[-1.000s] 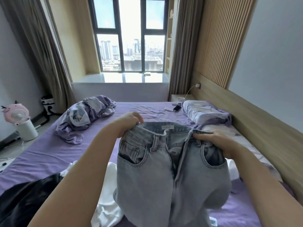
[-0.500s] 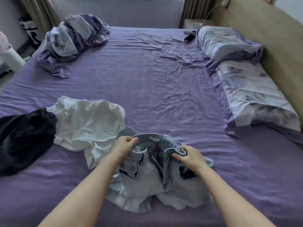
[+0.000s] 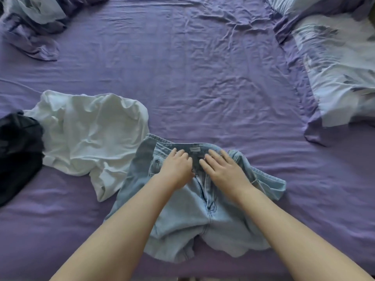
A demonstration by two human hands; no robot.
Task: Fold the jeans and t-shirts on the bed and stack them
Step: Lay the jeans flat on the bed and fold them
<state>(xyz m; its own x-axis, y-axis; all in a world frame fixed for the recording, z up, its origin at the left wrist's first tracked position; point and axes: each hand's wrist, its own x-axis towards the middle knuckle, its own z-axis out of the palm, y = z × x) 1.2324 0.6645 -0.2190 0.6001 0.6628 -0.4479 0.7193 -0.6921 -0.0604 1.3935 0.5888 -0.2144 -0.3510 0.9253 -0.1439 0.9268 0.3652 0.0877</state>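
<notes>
**Both hands flat on the jeans' waistband**

The light-blue jeans (image 3: 194, 216) lie crumpled on the purple bedsheet (image 3: 203, 88), waistband away from the person. The left hand (image 3: 177, 169) rests palm-down on the waistband's left half, fingers straight and close together. The right hand (image 3: 224, 171) lies just beside it on the right half, fingers straight and slightly spread; neither hand pinches the cloth. Just left of the left hand sits a rumpled white t-shirt (image 3: 89, 134), touching the jeans' edge. Further left, a black garment (image 3: 18, 155) touches the t-shirt. Well beyond the right hand lies a floral pillow (image 3: 341, 78).
</notes>
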